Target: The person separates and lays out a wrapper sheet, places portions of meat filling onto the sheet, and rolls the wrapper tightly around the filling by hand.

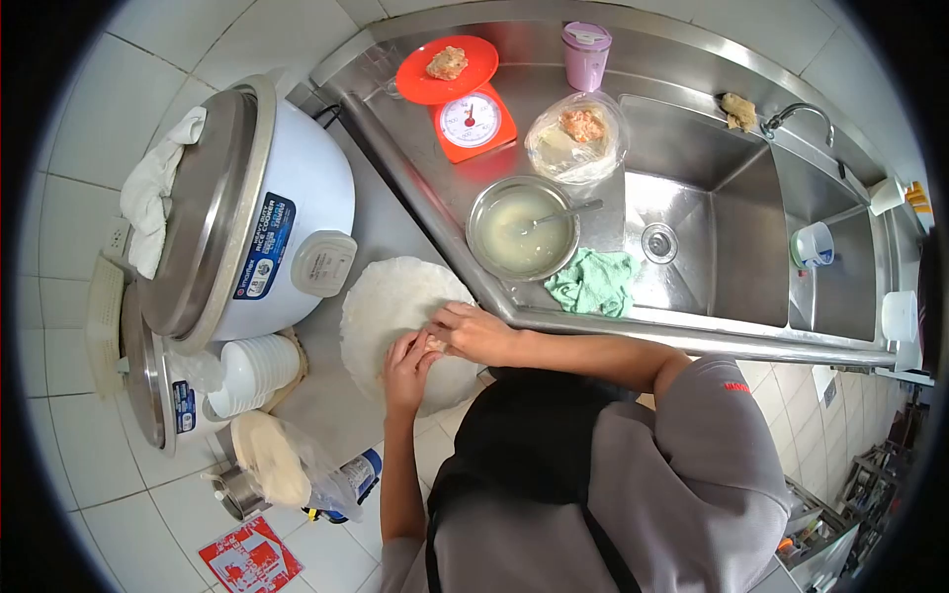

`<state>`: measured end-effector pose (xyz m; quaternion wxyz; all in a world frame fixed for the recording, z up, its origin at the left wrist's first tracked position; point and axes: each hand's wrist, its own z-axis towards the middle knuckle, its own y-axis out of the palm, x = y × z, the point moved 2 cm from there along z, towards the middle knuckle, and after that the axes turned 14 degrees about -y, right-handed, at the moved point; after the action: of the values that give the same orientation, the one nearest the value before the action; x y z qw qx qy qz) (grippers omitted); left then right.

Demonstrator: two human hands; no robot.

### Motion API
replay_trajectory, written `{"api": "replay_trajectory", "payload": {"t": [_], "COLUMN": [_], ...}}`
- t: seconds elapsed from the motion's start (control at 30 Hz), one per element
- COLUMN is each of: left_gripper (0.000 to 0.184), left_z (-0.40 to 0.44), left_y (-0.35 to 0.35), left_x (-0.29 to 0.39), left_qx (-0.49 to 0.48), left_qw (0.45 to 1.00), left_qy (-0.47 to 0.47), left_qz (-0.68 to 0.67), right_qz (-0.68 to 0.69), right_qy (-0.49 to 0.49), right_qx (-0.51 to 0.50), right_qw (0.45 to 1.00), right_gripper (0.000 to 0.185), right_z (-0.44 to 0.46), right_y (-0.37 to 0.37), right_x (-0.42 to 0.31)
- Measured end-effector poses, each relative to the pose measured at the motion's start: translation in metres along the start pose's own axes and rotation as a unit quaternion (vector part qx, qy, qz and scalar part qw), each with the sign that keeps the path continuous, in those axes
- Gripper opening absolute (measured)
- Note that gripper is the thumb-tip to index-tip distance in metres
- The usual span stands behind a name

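A round white sheet, thin and pale, lies flat on the steel counter. Over its lower right part, my left hand and my right hand meet with fingers bent together. Between their fingertips is a small pinkish-orange lump, mostly hidden by the fingers. Up and to the right of the hands stands a steel bowl of cloudy liquid with a spoon in it. Beyond it, a clear plastic bag holds an orange-pink mix. A lump of similar mix rests on the red scale.
A large rice cooker stands at the left, with stacked white bowls below it. A green cloth lies beside the steel sink. A purple lidded cup stands at the back. A bagged pale item sits at the lower left.
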<state>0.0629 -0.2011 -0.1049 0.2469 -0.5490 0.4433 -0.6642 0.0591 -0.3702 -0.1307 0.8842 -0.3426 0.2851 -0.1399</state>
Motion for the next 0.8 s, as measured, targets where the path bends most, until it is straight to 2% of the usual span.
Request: {"api": "replay_trajectory", "payload": {"t": [0.1, 0.2, 0.3, 0.33, 0.47, 0.53, 0.63, 0.67, 0.8], "left_gripper": [0.04, 0.039, 0.039, 0.039, 0.04, 0.039, 0.041, 0.042, 0.042], "left_z": [0.0, 0.002, -0.001, -0.005, -0.022, -0.023, -0.02, -0.021, -0.016], "left_y": [0.002, 0.004, 0.0, -0.009, -0.008, -0.011, -0.02, -0.021, -0.015], "left_x": [-0.002, -0.009, -0.005, 0.003, -0.044, -0.047, -0.03, -0.027, -0.042], "left_qx": [0.022, -0.001, 0.032, 0.063, 0.059, 0.049, 0.046, 0.044, 0.031], "left_qw": [1.0, 0.998, 0.999, 0.998, 0.992, 0.987, 0.981, 0.98, 0.992], "left_qy": [-0.01, -0.058, -0.004, 0.005, -0.071, -0.089, -0.102, -0.108, -0.018], "left_qz": [0.009, -0.031, -0.015, 0.023, -0.083, -0.127, -0.157, -0.162, -0.118], "right_qz": [0.021, 0.018, -0.005, 0.067, 0.099, 0.102, 0.118, 0.083, 0.046], "right_qy": [0.014, 0.018, 0.004, 0.063, 0.069, 0.053, 0.081, 0.068, -0.02], "right_qx": [0.014, 0.001, -0.023, -0.022, -0.019, -0.039, -0.034, -0.02, -0.052], "right_qw": [1.0, 1.0, 1.0, 0.996, 0.992, 0.993, 0.989, 0.994, 0.997], "right_gripper": [0.021, 0.019, 0.02, 0.022, 0.032, 0.036, 0.037, 0.033, 0.031], "right_z": [0.001, 0.001, 0.0, 0.001, 0.005, 0.005, 0.012, 0.02, 0.026], "right_y": [0.009, 0.011, 0.01, 0.006, 0.0, 0.001, -0.009, -0.01, 0.01], "right_x": [0.001, 0.004, 0.008, 0.006, 0.007, 0.011, 0.003, -0.006, -0.006]}}
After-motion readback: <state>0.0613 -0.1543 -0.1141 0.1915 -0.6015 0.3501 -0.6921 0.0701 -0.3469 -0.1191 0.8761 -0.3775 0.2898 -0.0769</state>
